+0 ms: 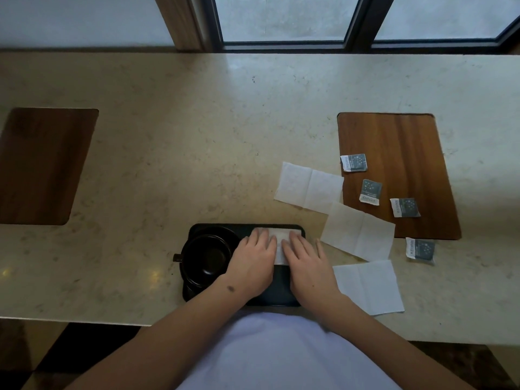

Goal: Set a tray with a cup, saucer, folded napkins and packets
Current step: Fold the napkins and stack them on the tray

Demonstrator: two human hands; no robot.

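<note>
A black tray [277, 291] lies at the counter's near edge. On its left half a black cup [205, 258] stands on a black saucer [222, 230], handle pointing left. A folded white napkin [278, 235] lies on the tray's right half. My left hand [251, 260] and my right hand [305, 258] rest flat on it side by side, fingers together, pressing it down. Three white napkins lie unfolded right of the tray: one far [308, 187], one middle [357, 232], one near [370, 285]. Several grey packets [354, 162] lie scattered further right.
Most packets sit on a wooden inlay panel [408, 136] at the right; one packet [419, 250] lies on the marble counter [183, 136]. A second, darker wooden panel [42, 164] is at the left. A window runs along the counter's far edge.
</note>
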